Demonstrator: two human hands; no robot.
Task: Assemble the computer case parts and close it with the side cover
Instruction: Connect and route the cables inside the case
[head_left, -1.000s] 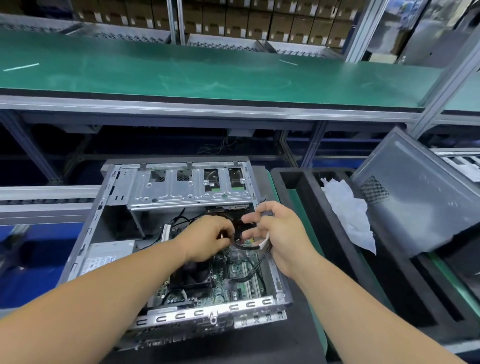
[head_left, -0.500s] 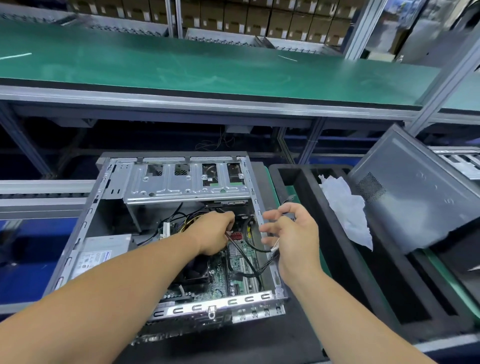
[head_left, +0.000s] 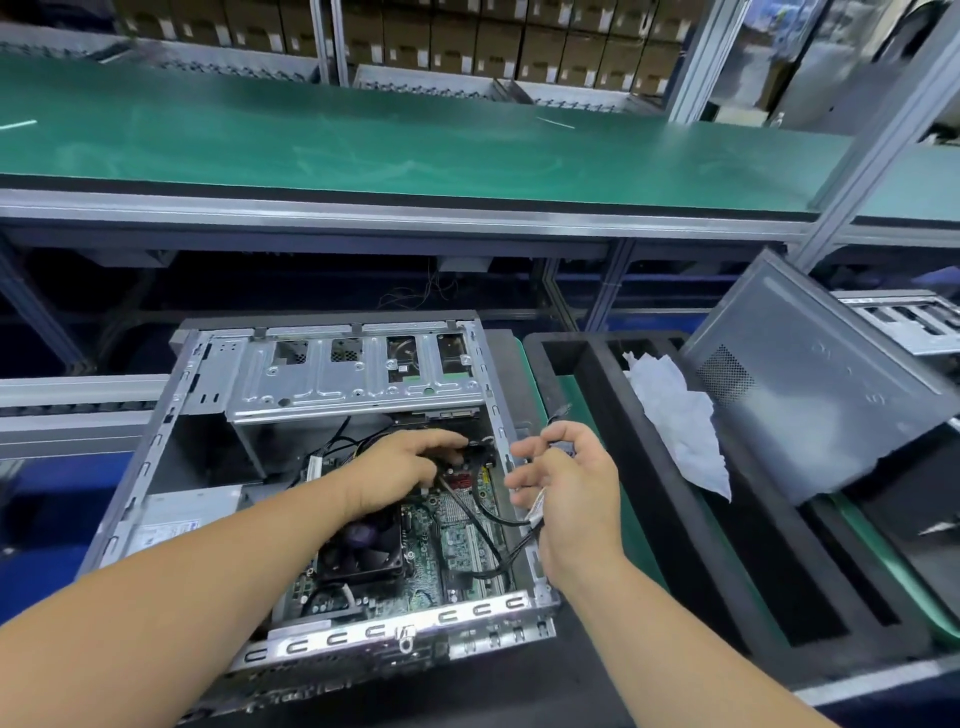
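Note:
An open grey computer case (head_left: 156, 467) lies on its side in front of me, showing the green motherboard (head_left: 457, 545), a black fan (head_left: 361, 545) and the metal drive cage (head_left: 353, 384). My left hand (head_left: 400, 473) reaches inside under the drive cage, its fingertips on a black connector. My right hand (head_left: 566, 483) hovers over the case's right wall and pinches a bundle of black cables (head_left: 498, 525) that trails down onto the motherboard. The grey side cover (head_left: 821, 384) leans tilted at the right.
A black foam tray (head_left: 649, 493) with slots sits right of the case, holding a crumpled white sheet (head_left: 680, 426). A green-topped shelf (head_left: 415, 140) runs across above. Cardboard boxes line the back. Another metal chassis (head_left: 904, 322) shows at far right.
My right hand drew away from the left, moving right over the case wall and pulling the cables along. My left hand pushed further in under the drive cage.

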